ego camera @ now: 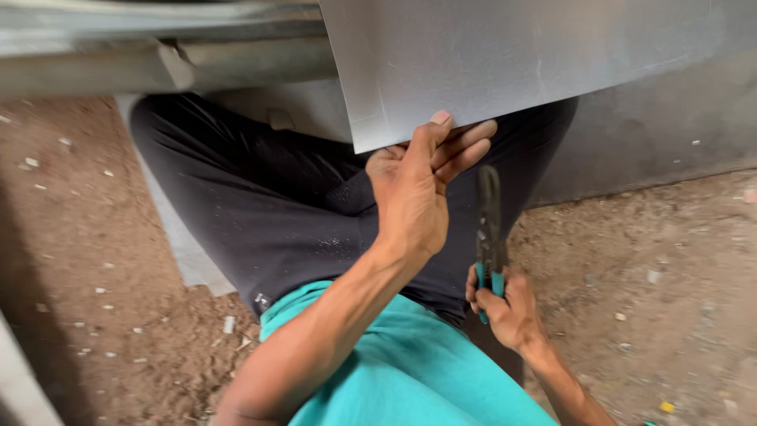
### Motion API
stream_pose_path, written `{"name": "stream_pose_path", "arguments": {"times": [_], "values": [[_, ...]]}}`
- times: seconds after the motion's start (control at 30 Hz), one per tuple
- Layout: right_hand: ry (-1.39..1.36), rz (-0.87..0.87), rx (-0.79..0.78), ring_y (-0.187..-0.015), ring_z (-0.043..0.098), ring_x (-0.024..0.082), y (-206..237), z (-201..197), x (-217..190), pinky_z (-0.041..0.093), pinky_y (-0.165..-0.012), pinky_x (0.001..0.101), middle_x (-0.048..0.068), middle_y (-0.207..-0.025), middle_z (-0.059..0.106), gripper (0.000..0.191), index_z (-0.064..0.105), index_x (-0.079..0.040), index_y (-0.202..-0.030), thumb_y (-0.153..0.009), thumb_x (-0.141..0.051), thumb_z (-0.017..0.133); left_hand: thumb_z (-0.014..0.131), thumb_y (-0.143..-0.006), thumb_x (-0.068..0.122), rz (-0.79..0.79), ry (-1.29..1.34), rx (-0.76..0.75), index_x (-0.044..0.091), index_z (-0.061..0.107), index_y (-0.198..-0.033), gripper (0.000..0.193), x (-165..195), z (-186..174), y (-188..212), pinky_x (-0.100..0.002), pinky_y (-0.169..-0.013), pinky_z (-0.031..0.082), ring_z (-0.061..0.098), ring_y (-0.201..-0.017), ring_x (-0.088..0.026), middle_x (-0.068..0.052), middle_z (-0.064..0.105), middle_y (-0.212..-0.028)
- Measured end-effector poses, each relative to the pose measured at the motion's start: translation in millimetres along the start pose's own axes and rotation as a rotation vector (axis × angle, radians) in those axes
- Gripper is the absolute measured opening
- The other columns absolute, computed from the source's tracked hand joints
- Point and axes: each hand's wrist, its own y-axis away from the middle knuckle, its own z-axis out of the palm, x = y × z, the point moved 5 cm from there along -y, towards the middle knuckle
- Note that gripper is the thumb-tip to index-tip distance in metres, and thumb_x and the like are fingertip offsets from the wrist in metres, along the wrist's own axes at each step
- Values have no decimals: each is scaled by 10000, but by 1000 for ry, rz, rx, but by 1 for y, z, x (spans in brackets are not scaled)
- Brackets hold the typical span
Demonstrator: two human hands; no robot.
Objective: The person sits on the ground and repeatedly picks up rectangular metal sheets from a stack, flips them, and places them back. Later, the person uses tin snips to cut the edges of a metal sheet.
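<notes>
My left hand (418, 185) pinches the near edge of a grey metal sheet (505, 59), thumb on top and fingers underneath. The sheet spreads over my knees, in black trousers, and fills the upper middle of the view. My right hand (509, 308) is lower and to the right, closed around the teal handles of metal snips (489, 229). The dark blades point up toward the sheet's edge, a short way below it and not touching it.
Bare dirt ground (662, 284) with small scraps and pebbles lies on both sides. Another grey sheet (177, 244) lies under my legs. A grey metal bar (158, 67) runs across the top left.
</notes>
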Motion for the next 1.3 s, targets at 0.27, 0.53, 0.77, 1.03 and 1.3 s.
{"name": "stream_pose_path", "arguments": {"times": [0.27,0.53,0.77,1.03,1.3], "values": [[164,303,-249,-940,698,269,19,10,-61,586,-859,404,133,-1165,661,686,504,-92,-1383,-698,-76,542,726,-959,111,-50,-207,19,-108,652,-1223,350,57,-74,3,-360,-837,648,768,-947,-278,-194,754,-1038],[259,478,-353,-1082,719,291,19,14,-98,596,-899,431,100,-1246,621,806,460,-128,-1463,-659,-129,501,720,-985,134,-144,-256,-114,-84,602,-1394,479,40,-89,-9,-341,-845,648,771,-926,-234,-186,776,-1057],[315,484,-281,-1034,738,299,3,15,-116,557,-925,425,127,-1234,614,780,451,-107,-1436,-657,-127,492,681,-1018,88,-59,-198,-77,-125,570,-1397,448,22,-97,-14,-353,-866,662,769,-957,-236,-197,765,-1088],[578,457,-276,-952,693,253,-21,30,-147,578,-877,393,125,-1114,652,716,498,-88,-1384,-678,-201,540,661,-1028,55,-18,-224,-75,-130,539,-1415,446,19,-100,-16,-361,-859,687,769,-945,-228,-213,758,-1088],[626,489,-232,-689,622,224,-26,28,-151,537,-639,399,116,-897,658,500,604,-76,-1194,-707,-180,561,653,-1039,42,-13,-220,-90,-137,548,-1410,425,16,-102,-14,-368,-883,691,767,-967,-229,-218,756,-1097]]}}
